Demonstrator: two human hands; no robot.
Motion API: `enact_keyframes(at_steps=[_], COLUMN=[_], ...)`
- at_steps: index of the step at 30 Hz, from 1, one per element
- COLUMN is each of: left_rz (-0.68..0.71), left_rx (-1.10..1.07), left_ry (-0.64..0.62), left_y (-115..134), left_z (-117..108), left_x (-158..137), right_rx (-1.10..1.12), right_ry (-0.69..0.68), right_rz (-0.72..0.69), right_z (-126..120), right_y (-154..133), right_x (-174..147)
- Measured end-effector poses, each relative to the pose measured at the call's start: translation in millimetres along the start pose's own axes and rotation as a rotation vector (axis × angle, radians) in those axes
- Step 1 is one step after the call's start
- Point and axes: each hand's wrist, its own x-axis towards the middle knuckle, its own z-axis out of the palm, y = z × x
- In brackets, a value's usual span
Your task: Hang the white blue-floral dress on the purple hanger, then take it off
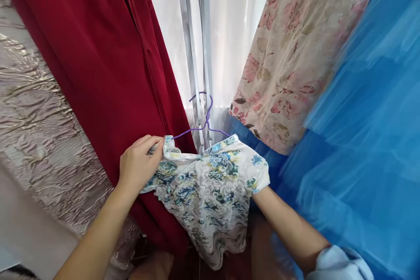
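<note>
- Left hand: clamped on the shoulder edge of the floral short-sleeved blouse.
- Right hand: hidden by the blouse (its grip I cannot tell), the forearm meeting the sleeve edge.
- Blouse: on a purple hanger, before metal poles.
- Room: a narrowing gap between crimson garment and pink-flowered hem.

One left hand is showing left of centre, two forearms are crossing the lower frame, one purple hanger and one floral top are occupying the middle, and at least four garments are hanging at the sides
</note>
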Motion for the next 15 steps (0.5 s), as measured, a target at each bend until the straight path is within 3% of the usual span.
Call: enact_keyframes(at_steps=[3, 6, 9, 12, 15], left_rz=[0.041, 0.067, 0.093, 0.099, 0.153], left_rx=[-0.121, -0.09, 0.006, 0.024, -0.023], left_ry=[-0.035, 0.016, 0.07, 0.086, 0.028], left_y=[-1, 7, 22, 44, 65], left_z=[-7, -11, -16, -20, -14], left_x=[-3, -9, -3, 17, 37], right_rx=[-0.006, 0.062, 0.222, 0.412, 0.326], right_ry=[0.038, 0.099, 0.178, 0.27, 0.275], right_rz=[-0.047, -0.078, -0.059, 0.057, 0.054], right_z=[29, 43, 28, 0, -17], right_y=[7, 13, 16, 12, 0], right_x=[-6, -13, -22, -33, -59])
